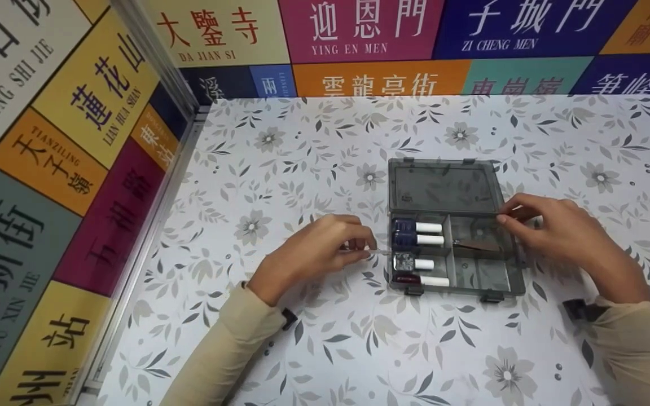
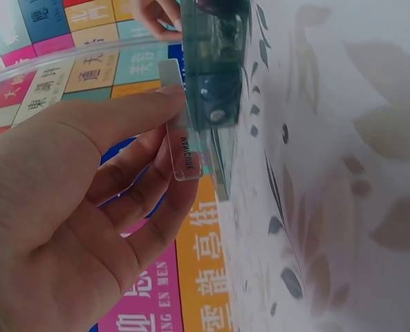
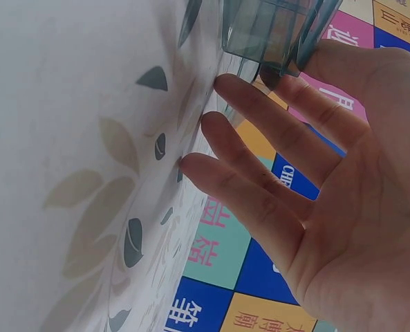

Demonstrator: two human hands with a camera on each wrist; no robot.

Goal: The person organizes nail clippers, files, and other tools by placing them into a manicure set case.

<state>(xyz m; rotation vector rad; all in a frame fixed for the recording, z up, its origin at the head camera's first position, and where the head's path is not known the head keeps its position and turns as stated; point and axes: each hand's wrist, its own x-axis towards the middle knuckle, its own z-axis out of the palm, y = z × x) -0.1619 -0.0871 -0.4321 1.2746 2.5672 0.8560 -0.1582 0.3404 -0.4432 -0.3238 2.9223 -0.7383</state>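
A smoky, see-through plastic storage box (image 1: 480, 276) lies with its lid (image 1: 443, 183) folded back. Its left side holds several white-capped nail polish bottles: dark blue ones (image 1: 404, 232), a grey glittery one (image 1: 404, 261) and a dark red one (image 1: 405, 279). A slim brownish tool (image 1: 478, 245), kind unclear, lies in a right compartment. My left hand (image 1: 322, 248) pinches a small clear plastic label (image 2: 187, 155), lettered "MANICURE", beside the box's left wall. With thumb and forefinger, my right hand (image 1: 562, 231) pinches the box's right edge near the hinge; its other fingers extend toward the tabletop.
The box stands on a table (image 1: 313, 152) covered in a leaf-and-flower print. Colourful panels with Chinese lettering (image 1: 370, 34) rise behind the table, and more panels (image 1: 77, 141) line its left side. Latches (image 1: 491, 298) stick out from the box's near edge.
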